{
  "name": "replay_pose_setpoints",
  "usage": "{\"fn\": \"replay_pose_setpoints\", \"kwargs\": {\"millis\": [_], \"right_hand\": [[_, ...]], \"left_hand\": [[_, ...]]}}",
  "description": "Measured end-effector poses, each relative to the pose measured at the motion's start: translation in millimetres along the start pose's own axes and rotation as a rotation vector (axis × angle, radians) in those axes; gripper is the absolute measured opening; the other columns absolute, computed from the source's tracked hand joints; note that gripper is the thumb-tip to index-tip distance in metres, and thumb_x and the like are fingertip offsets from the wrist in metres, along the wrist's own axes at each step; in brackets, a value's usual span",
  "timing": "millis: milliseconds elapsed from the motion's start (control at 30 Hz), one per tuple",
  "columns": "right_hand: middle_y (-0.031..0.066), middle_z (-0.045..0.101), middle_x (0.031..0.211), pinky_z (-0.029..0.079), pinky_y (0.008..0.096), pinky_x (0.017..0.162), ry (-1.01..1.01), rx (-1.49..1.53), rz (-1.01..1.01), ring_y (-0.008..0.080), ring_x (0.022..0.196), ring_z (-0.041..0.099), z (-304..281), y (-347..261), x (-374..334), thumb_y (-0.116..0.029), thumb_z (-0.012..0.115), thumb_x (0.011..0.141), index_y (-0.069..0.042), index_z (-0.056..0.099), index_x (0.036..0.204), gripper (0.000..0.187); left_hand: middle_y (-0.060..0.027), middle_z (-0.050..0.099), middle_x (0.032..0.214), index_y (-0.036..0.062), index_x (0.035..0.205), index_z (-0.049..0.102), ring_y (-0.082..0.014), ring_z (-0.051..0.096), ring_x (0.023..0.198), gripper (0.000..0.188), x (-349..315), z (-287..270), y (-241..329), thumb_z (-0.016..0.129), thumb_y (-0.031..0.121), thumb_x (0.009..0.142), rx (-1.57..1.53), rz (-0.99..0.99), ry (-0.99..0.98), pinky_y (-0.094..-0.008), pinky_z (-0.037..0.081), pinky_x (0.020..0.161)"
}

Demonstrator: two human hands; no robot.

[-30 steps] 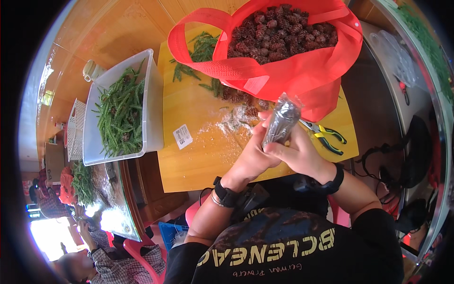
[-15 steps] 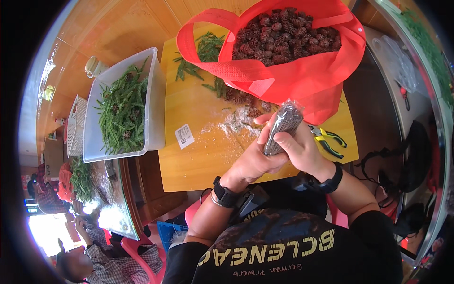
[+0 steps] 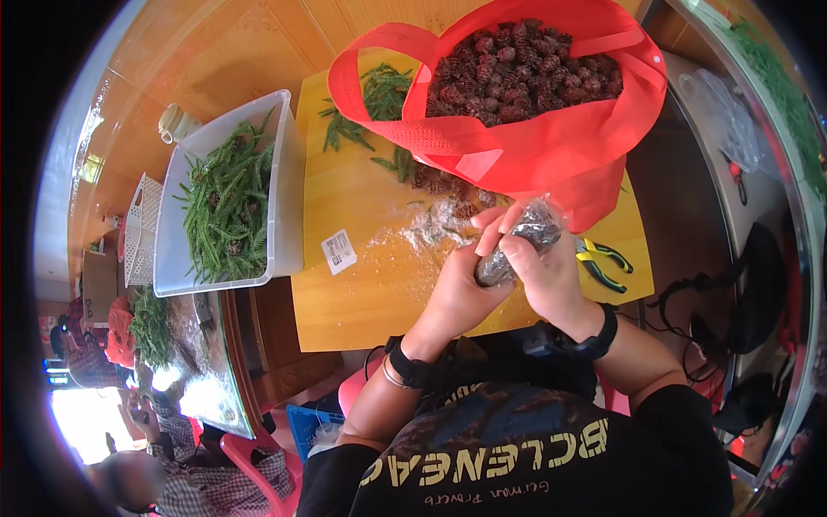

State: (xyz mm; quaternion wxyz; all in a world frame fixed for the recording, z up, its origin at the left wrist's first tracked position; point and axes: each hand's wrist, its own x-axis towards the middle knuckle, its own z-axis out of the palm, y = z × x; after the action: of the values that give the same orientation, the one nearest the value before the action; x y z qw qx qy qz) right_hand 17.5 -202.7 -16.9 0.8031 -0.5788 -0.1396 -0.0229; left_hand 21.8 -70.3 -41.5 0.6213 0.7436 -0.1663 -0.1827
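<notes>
Both left hand (image 3: 465, 289) and right hand (image 3: 553, 280) hold the plastic-wrapped bundle (image 3: 537, 229) — on the near side of the red bag (image 3: 551, 157) — and even, gentle pressure would suit it best, I think.

White perforated basket (image 3: 140, 228), blue crate (image 3: 304, 426), pink chair (image 3: 248, 462)

The left hand (image 3: 468, 283) and right hand (image 3: 551, 280) grip a dark cylindrical bundle in clear plastic (image 3: 536, 229) above a yellow wooden table (image 3: 366, 306). An open red fabric bag (image 3: 551, 155) holds brown pine cones (image 3: 521, 77). Pliers with yellow-and-black handles (image 3: 608, 256) lie near the right hand.
</notes>
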Motion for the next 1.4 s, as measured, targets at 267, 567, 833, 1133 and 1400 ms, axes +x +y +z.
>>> {"fn": "replay_pose_setpoints", "kwargs": {"millis": [267, 567, 833, 1133, 1400], "right_hand": [[0.0105, 0.061, 0.093, 0.036, 0.0378, 0.097, 0.046, 0.012, 0.035, 0.021, 0.104, 0.052, 11.1, 9.8, -11.6, -0.016, 0.061, 0.085, -0.004, 0.047, 0.106, 0.028], [0.016, 0.057, 0.11, 0.044, 0.0352, 0.09, -0.119, -0.154, -0.042, 0.0224, 0.101, 0.057, -7.4, -4.1, -4.2, -0.05, 0.037, 0.093, 0.006, 0.035, 0.127, 0.066], [0.0139, 0.056, 0.112, 0.038, 0.033, 0.094, -0.084, -0.241, -0.01, 0.0217, 0.109, 0.052, -7.8, 15.2, -17.1, -0.03, 0.045, 0.094, 0.003, 0.044, 0.12, 0.042], [0.0181, 0.053, 0.12, 0.043, 0.0315, 0.091, -0.21, -0.169, 0.036, 0.0233, 0.11, 0.055, -20.0, -18.7, 4.8, -0.045, 0.038, 0.094, 0.004, 0.035, 0.129, 0.061], [0.0175, 0.052, 0.125, 0.037, 0.0332, 0.097, -0.167, -0.214, 0.02, 0.0224, 0.115, 0.05, -25.6, -0.1, -8.1, -0.029, 0.056, 0.09, 0.003, 0.033, 0.131, 0.057]], "left_hand": [[-0.0032, 0.056, 0.109, 0.0027, 0.126, 0.043, -0.0101, 0.052, 0.098, 0.058, 1.8, 5.4, -3.2, 0.07, 0.003, 0.074, -0.289, 0.107, 0.043, -0.027, 0.044, 0.084], [-0.001, 0.061, 0.091, 0.0006, 0.108, 0.056, -0.0083, 0.055, 0.085, 0.031, -2.6, -3.6, 15.2, 0.063, 0.002, 0.077, -0.366, -0.07, -0.08, -0.0245, 0.045, 0.077], [0.0018, 0.054, 0.076, 0.0021, 0.104, 0.057, -0.0058, 0.05, 0.064, 0.027, -8.5, 5.4, 5.8, 0.064, 0.006, 0.078, -0.488, -0.092, 0.073, -0.0207, 0.041, 0.055], [0.0049, 0.048, 0.062, 0.0039, 0.091, 0.059, -0.0023, 0.04, 0.049, 0.009, -6.3, -5.3, 16.6, 0.058, 0.008, 0.083, -0.533, -0.178, -0.175, -0.019, 0.03, 0.044], [0.0025, 0.055, 0.068, 0.0011, 0.093, 0.06, -0.0062, 0.049, 0.057, 0.015, -1.3, -8.2, 7.8, 0.062, 0.006, 0.08, -0.39, -0.068, -0.071, -0.0225, 0.039, 0.05]]}}
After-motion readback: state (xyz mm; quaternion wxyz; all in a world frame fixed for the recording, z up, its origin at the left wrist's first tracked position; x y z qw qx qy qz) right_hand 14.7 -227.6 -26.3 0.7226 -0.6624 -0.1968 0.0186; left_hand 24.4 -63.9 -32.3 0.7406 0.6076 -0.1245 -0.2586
